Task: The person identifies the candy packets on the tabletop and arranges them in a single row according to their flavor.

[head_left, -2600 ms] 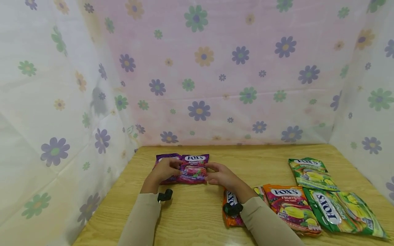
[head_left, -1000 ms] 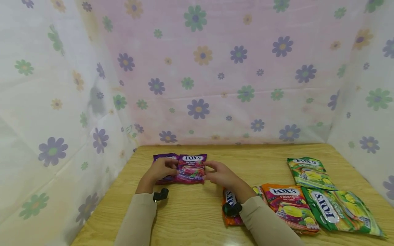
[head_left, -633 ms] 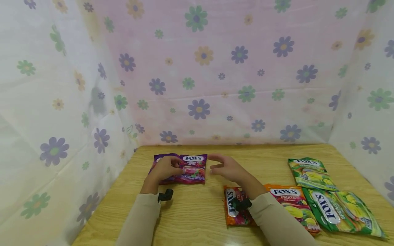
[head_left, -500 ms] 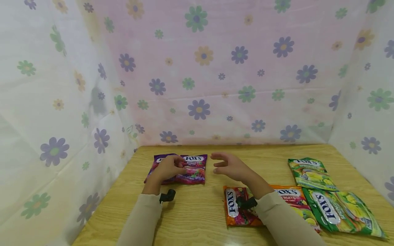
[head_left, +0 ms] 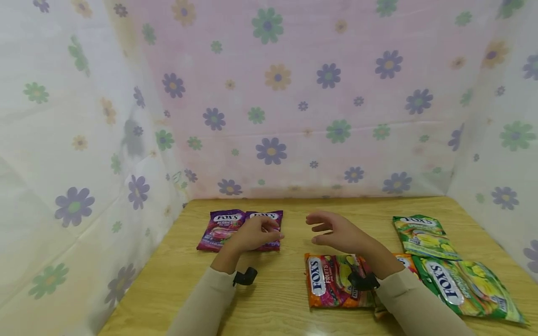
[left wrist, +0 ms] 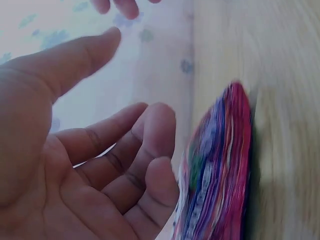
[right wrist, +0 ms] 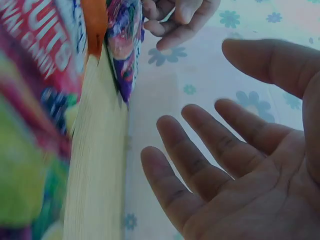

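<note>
My left hand (head_left: pixel 254 233) hovers over the right one of two purple Fox's Berries candy bags, its fingers loosely bent and holding nothing. The left purple bag (head_left: pixel 222 228) lies flat beside it. Part of the right purple bag (head_left: pixel 275 215) is hidden by the hand; its edge also shows in the left wrist view as a striped purple-pink bag (left wrist: pixel 220 170). My right hand (head_left: pixel 342 235) is above the table behind the orange Fox's Fruits bag (head_left: pixel 328 282). In the right wrist view its palm (right wrist: pixel 245 185) is bare and the fingers are spread.
A second orange bag (head_left: pixel 405 261) is mostly covered by the right sleeve. Two green Fox's bags, an upper one (head_left: pixel 426 238) and a lower one (head_left: pixel 470 289), lie at the right of the wooden table (head_left: pixel 260 298). Flowered cloth (head_left: pixel 294 93) hangs around the back and sides.
Both hands have come away from the purple bags and shifted right. The left purple bag is now uncovered, and more of the near orange bag shows. The bags lie side by side.
</note>
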The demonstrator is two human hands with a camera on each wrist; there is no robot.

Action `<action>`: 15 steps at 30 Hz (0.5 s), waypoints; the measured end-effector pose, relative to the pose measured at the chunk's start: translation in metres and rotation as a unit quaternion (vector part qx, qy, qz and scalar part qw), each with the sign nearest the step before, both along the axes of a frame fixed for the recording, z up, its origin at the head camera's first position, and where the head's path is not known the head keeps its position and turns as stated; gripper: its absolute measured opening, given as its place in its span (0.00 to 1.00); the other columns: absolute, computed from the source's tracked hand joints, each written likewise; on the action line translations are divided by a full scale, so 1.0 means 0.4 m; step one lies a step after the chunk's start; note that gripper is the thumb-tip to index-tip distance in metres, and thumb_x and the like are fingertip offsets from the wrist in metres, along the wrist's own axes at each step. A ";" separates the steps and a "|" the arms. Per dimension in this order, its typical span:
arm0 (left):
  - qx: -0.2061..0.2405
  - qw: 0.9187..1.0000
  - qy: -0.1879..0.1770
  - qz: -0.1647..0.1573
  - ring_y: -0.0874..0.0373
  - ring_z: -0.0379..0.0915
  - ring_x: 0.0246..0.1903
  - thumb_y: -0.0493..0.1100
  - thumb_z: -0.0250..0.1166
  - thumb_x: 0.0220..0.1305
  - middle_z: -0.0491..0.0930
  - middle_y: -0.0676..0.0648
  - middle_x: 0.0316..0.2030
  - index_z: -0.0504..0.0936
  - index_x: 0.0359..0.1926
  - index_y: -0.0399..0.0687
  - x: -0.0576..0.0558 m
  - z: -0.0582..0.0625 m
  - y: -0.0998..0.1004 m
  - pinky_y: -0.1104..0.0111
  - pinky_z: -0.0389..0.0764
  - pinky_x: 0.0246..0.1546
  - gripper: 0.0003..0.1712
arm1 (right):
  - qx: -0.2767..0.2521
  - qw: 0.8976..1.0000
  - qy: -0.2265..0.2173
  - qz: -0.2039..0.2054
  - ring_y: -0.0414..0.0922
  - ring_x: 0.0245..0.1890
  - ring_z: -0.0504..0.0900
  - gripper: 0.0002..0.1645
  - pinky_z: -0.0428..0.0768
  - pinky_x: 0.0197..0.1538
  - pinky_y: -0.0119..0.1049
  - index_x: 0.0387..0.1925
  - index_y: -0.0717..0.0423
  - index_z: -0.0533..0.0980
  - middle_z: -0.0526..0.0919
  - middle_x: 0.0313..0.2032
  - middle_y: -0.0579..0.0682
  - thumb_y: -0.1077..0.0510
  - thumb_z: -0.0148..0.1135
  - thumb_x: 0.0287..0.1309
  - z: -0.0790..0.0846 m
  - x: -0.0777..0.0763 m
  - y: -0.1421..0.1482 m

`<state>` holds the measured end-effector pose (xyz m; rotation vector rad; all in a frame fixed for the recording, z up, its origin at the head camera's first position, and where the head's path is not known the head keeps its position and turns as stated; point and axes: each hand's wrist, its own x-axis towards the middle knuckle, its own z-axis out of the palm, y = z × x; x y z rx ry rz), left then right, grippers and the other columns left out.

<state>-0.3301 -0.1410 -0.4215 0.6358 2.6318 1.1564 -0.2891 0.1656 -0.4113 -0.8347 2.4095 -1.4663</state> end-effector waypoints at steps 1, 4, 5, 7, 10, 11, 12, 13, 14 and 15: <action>0.005 1.000 -0.008 -0.008 0.56 0.79 0.45 0.60 0.70 0.66 0.83 0.52 0.46 0.82 0.61 0.46 0.003 0.001 0.007 0.59 0.84 0.45 0.31 | 0.007 1.000 0.001 0.000 0.66 0.69 0.73 0.35 0.81 0.64 0.52 0.74 0.53 0.67 0.71 0.71 0.61 0.53 0.67 0.69 -0.001 0.005 0.009; 0.012 0.999 -0.028 -0.026 0.56 0.80 0.44 0.63 0.71 0.64 0.83 0.53 0.45 0.82 0.60 0.45 0.012 0.001 0.031 0.59 0.83 0.46 0.34 | 0.034 0.999 0.003 0.016 0.67 0.67 0.74 0.33 0.80 0.64 0.56 0.71 0.55 0.70 0.72 0.70 0.63 0.51 0.66 0.70 0.000 0.010 0.036; 0.014 0.999 -0.032 -0.034 0.57 0.80 0.43 0.62 0.72 0.63 0.83 0.53 0.44 0.82 0.60 0.44 0.013 -0.003 0.039 0.60 0.83 0.46 0.34 | 0.045 0.999 0.000 0.022 0.66 0.67 0.74 0.32 0.80 0.64 0.56 0.70 0.56 0.71 0.73 0.69 0.63 0.51 0.66 0.70 0.000 0.010 0.043; 0.020 0.997 -0.050 -0.051 0.55 0.82 0.41 0.60 0.73 0.63 0.84 0.52 0.43 0.82 0.60 0.42 0.017 -0.011 0.054 0.60 0.84 0.46 0.34 | 0.065 0.997 -0.005 0.036 0.67 0.66 0.76 0.31 0.81 0.62 0.57 0.69 0.57 0.72 0.74 0.68 0.64 0.50 0.65 0.70 0.002 0.007 0.055; 0.022 0.995 -0.075 -0.069 0.53 0.84 0.38 0.57 0.74 0.63 0.85 0.51 0.40 0.81 0.60 0.40 0.024 -0.028 0.074 0.61 0.84 0.44 0.33 | 0.089 0.995 -0.019 0.046 0.66 0.64 0.78 0.30 0.83 0.60 0.55 0.68 0.60 0.73 0.75 0.66 0.66 0.52 0.66 0.70 0.006 0.006 0.066; 0.022 0.994 -0.085 -0.072 0.53 0.85 0.37 0.56 0.74 0.63 0.85 0.50 0.39 0.81 0.59 0.41 0.027 -0.033 0.080 0.61 0.84 0.43 0.32 | 0.094 0.994 -0.023 0.048 0.66 0.63 0.78 0.30 0.84 0.59 0.54 0.67 0.60 0.73 0.76 0.66 0.66 0.52 0.66 0.70 0.006 0.006 0.068; 0.023 0.993 -0.096 -0.072 0.52 0.86 0.35 0.56 0.74 0.63 0.86 0.50 0.38 0.81 0.59 0.41 0.033 -0.036 0.085 0.61 0.84 0.42 0.31 | 0.099 0.994 -0.027 0.049 0.66 0.62 0.79 0.30 0.84 0.58 0.54 0.67 0.61 0.73 0.76 0.65 0.66 0.53 0.66 0.69 0.005 0.006 0.070; 0.021 0.992 -0.101 -0.072 0.52 0.86 0.35 0.56 0.74 0.63 0.86 0.50 0.37 0.82 0.58 0.41 0.038 -0.039 0.090 0.61 0.84 0.41 0.30 | 0.102 0.993 -0.031 0.051 0.65 0.62 0.79 0.30 0.85 0.57 0.53 0.67 0.62 0.73 0.76 0.65 0.66 0.53 0.66 0.69 0.004 0.006 0.072; 0.020 0.992 -0.105 -0.072 0.52 0.86 0.34 0.56 0.74 0.63 0.87 0.50 0.36 0.82 0.57 0.41 0.043 -0.041 0.095 0.62 0.84 0.40 0.30 | 0.106 0.992 -0.036 0.053 0.65 0.61 0.80 0.30 0.85 0.57 0.53 0.67 0.63 0.73 0.76 0.64 0.67 0.54 0.66 0.69 0.004 0.006 0.073; 0.021 0.991 -0.111 -0.073 0.52 0.86 0.34 0.55 0.74 0.63 0.87 0.50 0.35 0.83 0.57 0.41 0.049 -0.043 0.099 0.62 0.84 0.39 0.29 | 0.108 0.992 -0.040 0.055 0.65 0.60 0.80 0.30 0.85 0.56 0.53 0.67 0.64 0.73 0.76 0.64 0.67 0.55 0.65 0.69 0.003 0.006 0.074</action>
